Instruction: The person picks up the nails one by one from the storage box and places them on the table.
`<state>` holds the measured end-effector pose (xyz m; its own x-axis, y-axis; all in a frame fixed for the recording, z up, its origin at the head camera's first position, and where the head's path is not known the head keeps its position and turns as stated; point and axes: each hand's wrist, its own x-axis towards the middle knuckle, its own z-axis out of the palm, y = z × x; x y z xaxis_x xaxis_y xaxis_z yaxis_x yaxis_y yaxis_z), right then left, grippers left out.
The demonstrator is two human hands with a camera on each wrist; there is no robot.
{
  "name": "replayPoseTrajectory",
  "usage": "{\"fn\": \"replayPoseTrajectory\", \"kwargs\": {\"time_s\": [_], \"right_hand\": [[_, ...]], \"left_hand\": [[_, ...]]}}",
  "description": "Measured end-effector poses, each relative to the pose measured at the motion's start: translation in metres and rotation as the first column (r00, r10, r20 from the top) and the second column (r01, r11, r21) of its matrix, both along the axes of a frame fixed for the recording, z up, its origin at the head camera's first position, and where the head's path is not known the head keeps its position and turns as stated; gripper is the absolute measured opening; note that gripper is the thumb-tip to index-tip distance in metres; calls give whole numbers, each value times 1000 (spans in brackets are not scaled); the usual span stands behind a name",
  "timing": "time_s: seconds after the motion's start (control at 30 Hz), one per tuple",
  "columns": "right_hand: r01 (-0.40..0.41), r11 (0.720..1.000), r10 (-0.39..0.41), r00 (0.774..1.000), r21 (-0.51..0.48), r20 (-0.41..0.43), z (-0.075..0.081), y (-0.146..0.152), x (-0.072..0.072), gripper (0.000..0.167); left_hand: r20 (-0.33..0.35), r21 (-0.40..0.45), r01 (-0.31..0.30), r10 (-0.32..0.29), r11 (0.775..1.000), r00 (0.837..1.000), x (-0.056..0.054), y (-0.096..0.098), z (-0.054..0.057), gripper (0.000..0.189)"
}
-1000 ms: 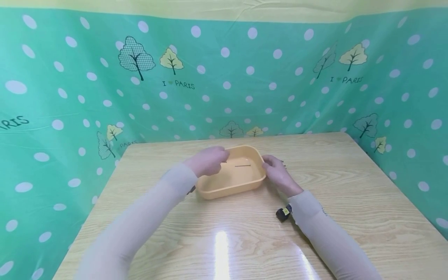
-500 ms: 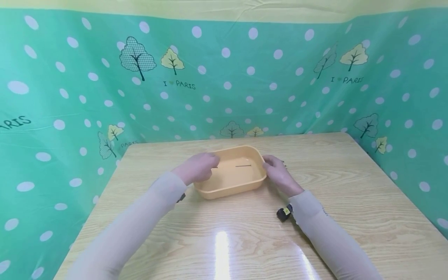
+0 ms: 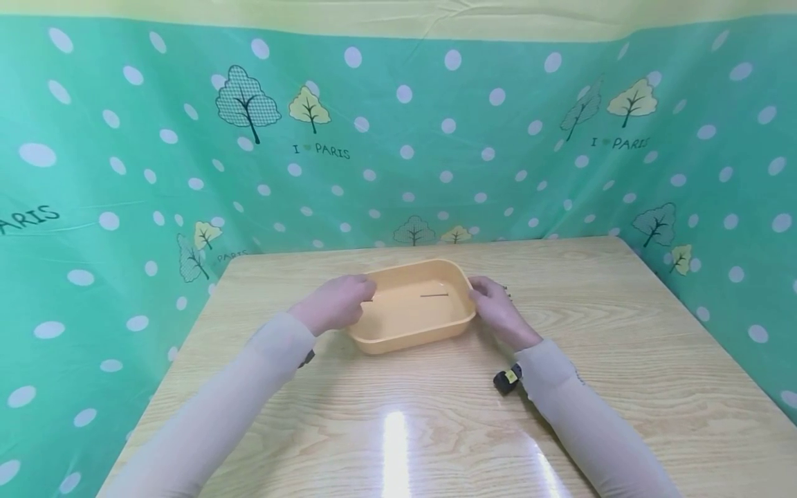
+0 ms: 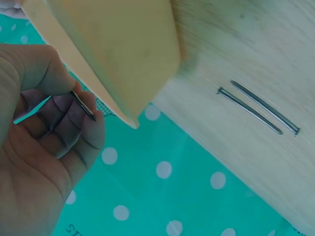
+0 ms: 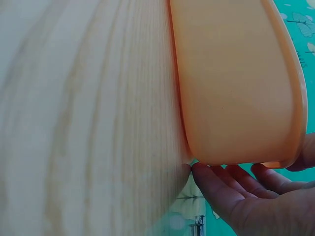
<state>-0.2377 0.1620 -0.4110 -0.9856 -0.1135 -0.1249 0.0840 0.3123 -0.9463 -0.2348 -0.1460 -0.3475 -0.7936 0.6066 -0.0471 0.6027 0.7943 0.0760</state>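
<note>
Between thumb and fingertip, my left hand [image 3: 336,304] pinches a dark metal nail [image 4: 83,105] at the left end of the peach plastic tray [image 3: 411,342]. The nail's tip [image 3: 368,301] pokes out past the fingers over the tray. A single nail [image 3: 434,296] lies inside on the tray floor. My right hand [image 3: 500,311] grips the tray's right end, with the thumb [image 5: 304,156] at the rim and the fingertips against the end wall [image 5: 241,147]. Two more nails [image 4: 256,110] lie side by side on the table beside the tray in the left wrist view.
Just beyond my right hand, several small nails [image 3: 507,294] show on the wooden table [image 3: 448,415]; their metal ends [image 5: 198,227] also appear low in the right wrist view. A green dotted curtain [image 3: 405,159] hangs along the table's back and sides.
My left hand has drawn leftward from over the tray's middle to its left end, still pinching the nail. The right hand and tray have stayed in place.
</note>
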Motion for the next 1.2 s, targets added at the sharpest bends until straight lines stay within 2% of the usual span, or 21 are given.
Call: {"fn": "replayPoseTrajectory", "kwargs": {"time_s": [0.47,0.77,1.2], "right_hand": [[-5,1000,5,1000,-6,5,-1,0,0,46],[-13,1000,13,1000,-10,-5,1,0,0,46],[-14,1000,14,1000,-18,6,1,1,-1,47]], "left_hand": [[-31,9,-4,4,1000,1000,12,-14,-4,24],[-94,36,8,-5,999,996,19,-28,-8,16],[-78,53,-38,43,998,996,26,-51,-16,34]]}}
